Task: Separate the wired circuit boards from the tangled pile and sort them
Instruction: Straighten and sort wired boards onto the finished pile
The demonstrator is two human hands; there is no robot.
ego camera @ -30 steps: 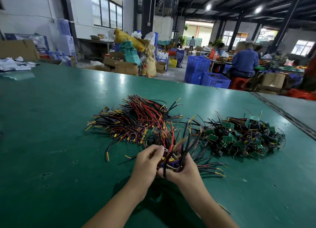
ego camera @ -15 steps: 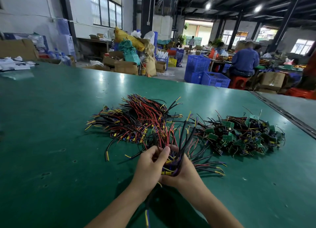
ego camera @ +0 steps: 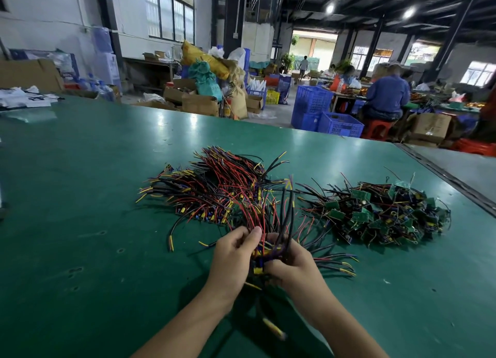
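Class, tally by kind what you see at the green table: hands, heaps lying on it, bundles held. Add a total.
Hands: 2 (left hand, right hand)
Heaps: 2 (wire heap, circuit board heap)
Held bundles: 1 (wire bundle)
Total: 5

A tangled wire pile [ego camera: 214, 188] and, beside it, a heap of green circuit boards [ego camera: 381, 213] are being borne by the green table [ego camera: 80, 196].

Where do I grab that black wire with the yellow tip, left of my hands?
Probably pinch the black wire just behind its yellow tip, from the left: that end lies free on the table, the other runs into the pile.
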